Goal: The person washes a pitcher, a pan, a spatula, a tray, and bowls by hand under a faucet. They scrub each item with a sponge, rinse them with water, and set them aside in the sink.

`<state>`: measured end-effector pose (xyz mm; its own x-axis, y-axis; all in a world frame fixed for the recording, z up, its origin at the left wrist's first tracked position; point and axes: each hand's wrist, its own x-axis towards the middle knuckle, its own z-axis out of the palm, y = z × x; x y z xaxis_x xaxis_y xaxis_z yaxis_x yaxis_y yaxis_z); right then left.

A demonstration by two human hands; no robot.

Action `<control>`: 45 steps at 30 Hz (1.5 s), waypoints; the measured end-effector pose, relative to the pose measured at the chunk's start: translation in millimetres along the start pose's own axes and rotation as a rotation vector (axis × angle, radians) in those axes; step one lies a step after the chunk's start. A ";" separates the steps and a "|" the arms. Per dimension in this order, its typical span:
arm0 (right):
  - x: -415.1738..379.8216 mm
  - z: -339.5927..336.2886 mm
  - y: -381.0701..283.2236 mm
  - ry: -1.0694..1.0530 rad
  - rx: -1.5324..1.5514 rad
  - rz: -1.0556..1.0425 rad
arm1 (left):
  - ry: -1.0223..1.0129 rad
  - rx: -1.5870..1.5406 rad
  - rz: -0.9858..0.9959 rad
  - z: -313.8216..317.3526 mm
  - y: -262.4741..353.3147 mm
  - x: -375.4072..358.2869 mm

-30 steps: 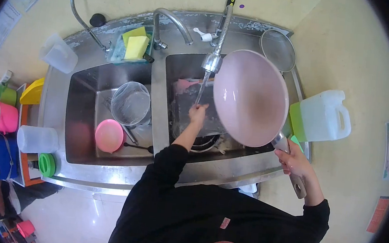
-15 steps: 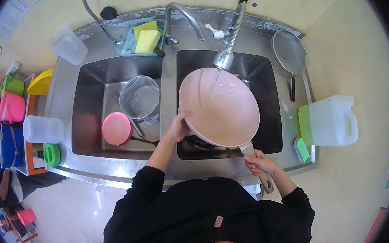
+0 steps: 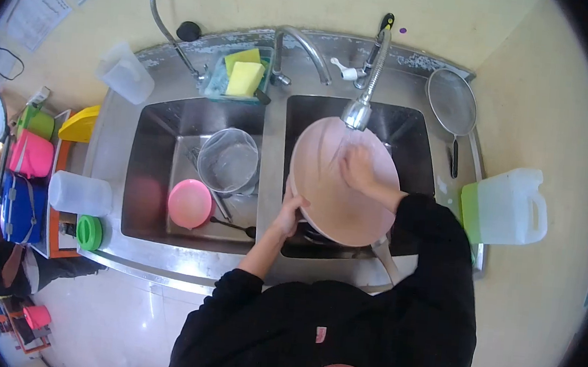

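Note:
A large pale pink frying pan (image 3: 337, 212) is held tilted over the right sink basin, its inside toward me. My left hand (image 3: 290, 217) grips its left rim, thumb over the edge. My right hand (image 3: 357, 168) is inside the pan, fingers stretched against its surface, under water from the spray faucet (image 3: 357, 113). The pan's beige handle (image 3: 386, 260) points down toward my body, with no hand on it. Part of the handle is covered by my right sleeve.
The left basin (image 3: 146, 191) holds a pink bowl (image 3: 189, 204), a clear container (image 3: 228, 160) and utensils. Sponges (image 3: 245, 79) sit in a tray behind it. On the right are a strainer (image 3: 451, 101) and a jug of green liquid (image 3: 509, 206). A person (image 3: 7, 267) is at far left.
My right hand has let go of the pan's handle and moved up into the pan, under the water. My left hand still holds the rim. The camera view has shifted slightly.

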<state>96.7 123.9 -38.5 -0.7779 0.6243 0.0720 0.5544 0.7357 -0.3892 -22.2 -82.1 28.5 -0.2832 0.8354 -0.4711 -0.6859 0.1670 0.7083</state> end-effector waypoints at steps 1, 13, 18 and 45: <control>19.8 9.5 -4.0 0.111 0.051 -0.111 | 0.004 0.005 0.013 4.0 -0.2 -0.4; 9.0 0.8 13.6 -0.098 -0.185 -0.367 | -0.084 -0.145 0.037 -11.7 -28.4 27.7; -5.1 26.7 -47.9 -0.108 -0.021 -0.468 | -0.076 -0.091 -0.017 -24.5 -35.4 39.6; -30.3 16.5 -47.1 -0.359 -0.034 -0.583 | -0.001 -0.171 -0.022 -9.1 -31.6 40.4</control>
<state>89.3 66.0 -37.5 -0.9987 0.0019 -0.0503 0.0194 0.9367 -0.3495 -18.1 -58.4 -17.8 -0.2665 0.8330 -0.4849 -0.7959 0.0935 0.5982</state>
